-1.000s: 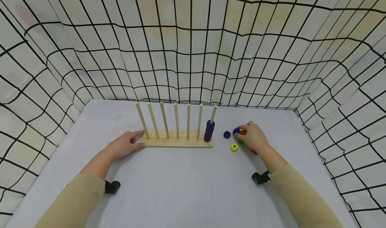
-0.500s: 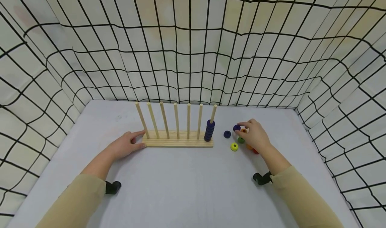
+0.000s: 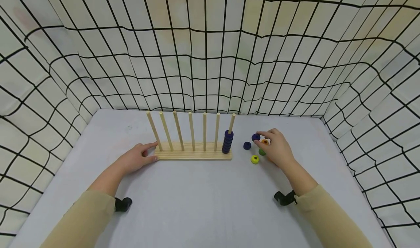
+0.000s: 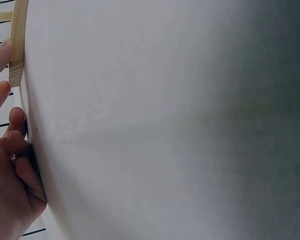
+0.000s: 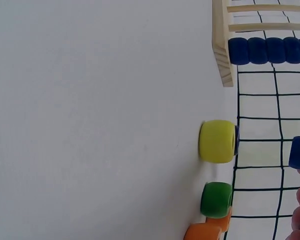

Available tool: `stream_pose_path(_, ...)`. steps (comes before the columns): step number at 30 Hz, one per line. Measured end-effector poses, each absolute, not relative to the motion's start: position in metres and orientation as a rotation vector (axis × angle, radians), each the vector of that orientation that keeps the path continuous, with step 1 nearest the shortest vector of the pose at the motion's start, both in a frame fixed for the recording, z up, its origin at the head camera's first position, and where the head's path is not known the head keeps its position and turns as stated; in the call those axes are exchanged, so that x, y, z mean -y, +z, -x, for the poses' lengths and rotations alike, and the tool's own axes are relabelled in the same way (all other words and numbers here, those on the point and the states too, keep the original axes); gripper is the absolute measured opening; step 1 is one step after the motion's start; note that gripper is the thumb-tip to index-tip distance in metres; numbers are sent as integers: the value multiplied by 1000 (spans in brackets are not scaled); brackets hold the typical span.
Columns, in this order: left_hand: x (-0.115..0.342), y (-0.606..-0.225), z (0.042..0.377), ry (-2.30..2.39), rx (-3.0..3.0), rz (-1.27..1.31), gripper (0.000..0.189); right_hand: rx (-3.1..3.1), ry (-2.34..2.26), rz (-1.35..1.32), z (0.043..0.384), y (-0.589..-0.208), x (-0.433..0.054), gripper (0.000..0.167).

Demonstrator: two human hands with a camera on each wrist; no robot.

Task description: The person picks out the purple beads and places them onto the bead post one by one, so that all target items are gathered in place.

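A wooden peg board (image 3: 193,155) with several upright pegs stands on the white table. Its rightmost peg carries a stack of dark blue beads (image 3: 227,142). My left hand (image 3: 136,157) grips the board's left end between thumb and finger, the other fingers curled beneath the palm. To the right of the board, my right hand (image 3: 276,148) pinches a dark blue bead (image 3: 255,137) between thumb and fingertips. In the right wrist view this bead (image 5: 299,153) hangs above the table surface. Another blue bead (image 3: 247,145) lies close by on the table.
Under and beside the right hand lie a yellow bead (image 3: 255,159), a green bead (image 3: 261,152) and an orange bead (image 3: 265,142). The right wrist view shows a further orange bead (image 5: 202,232). A black grid net (image 3: 206,58) encloses the table's back and sides.
My right hand has lifted the pinched blue bead a little away from the other loose beads. My left hand has stayed at the board's end.
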State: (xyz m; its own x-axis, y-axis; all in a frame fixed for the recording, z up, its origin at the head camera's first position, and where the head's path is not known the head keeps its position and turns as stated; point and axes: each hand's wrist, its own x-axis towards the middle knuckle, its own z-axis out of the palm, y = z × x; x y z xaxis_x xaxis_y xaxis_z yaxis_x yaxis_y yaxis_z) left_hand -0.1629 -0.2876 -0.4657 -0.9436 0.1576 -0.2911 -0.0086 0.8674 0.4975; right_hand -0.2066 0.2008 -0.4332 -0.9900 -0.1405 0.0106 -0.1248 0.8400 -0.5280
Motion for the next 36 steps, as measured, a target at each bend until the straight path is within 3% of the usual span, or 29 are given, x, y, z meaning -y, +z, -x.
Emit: stream_pose_path(36, 288, -468, 165, 732, -2719, -117, 76, -3000, -1105, 330, 188, -415, -182, 42)
